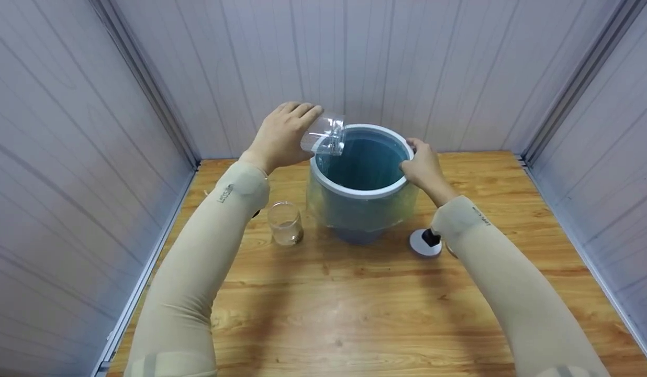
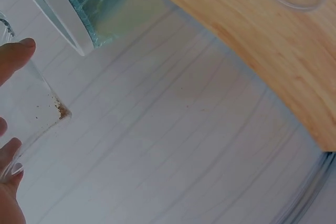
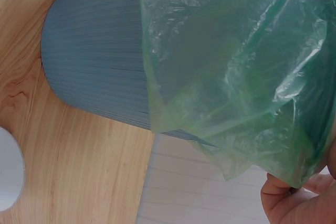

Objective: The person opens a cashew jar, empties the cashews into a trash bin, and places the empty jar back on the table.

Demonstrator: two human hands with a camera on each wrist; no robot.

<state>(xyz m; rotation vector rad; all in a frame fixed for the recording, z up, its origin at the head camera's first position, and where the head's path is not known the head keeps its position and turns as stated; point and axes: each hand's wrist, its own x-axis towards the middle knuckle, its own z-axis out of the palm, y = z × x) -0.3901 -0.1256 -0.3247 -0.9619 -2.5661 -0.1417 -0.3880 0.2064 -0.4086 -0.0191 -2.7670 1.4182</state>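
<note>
My left hand grips a clear glass cup, tipped on its side with its mouth over the near left of the bin's rim. Brown specks cling inside the cup in the left wrist view. The blue-grey trash bin has a white rim ring and a thin green plastic bag folded over its outside. At the bin's right side, my right hand holds the rim and bag edge between thumb and fingers. The bin's bottom inside is dark and hard to make out.
A second clear glass cup stands on the wooden table, left of the bin. To the right lies a round white lid-like disc, partly behind the right wrist, beside another round edge. Pale panel walls enclose the table.
</note>
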